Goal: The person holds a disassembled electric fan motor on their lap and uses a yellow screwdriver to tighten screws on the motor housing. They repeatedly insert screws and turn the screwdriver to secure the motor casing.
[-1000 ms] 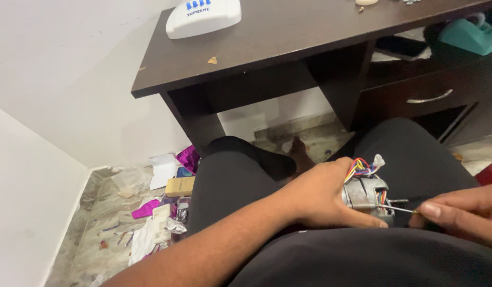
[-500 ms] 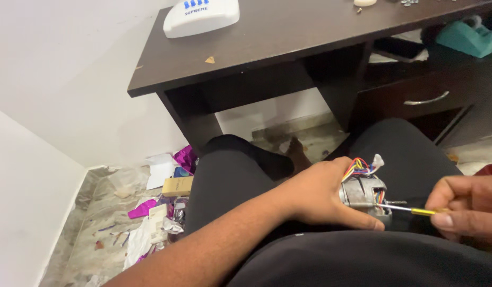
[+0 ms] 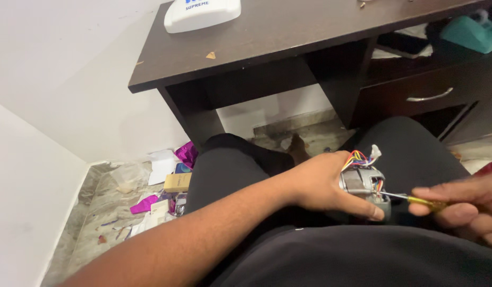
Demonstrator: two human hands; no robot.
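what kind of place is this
Probably a home room or small repair corner: a dark wooden desk with a drawer, and packaging scraps littering the stone floor by a white wall.

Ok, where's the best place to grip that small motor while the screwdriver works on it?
Probably around the small motor's metal body from its left, as the left hand does: wires sprout on top, and the screwdriver in the right hand enters from the right.

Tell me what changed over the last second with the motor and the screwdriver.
The right hand has slid in toward the small motor, and the yellow-handled screwdriver now shows more clearly, its tip against the motor's side. The left hand has kept its grip around the motor on the lap, coloured wires on top. The dark desk and the floor litter are unchanged.
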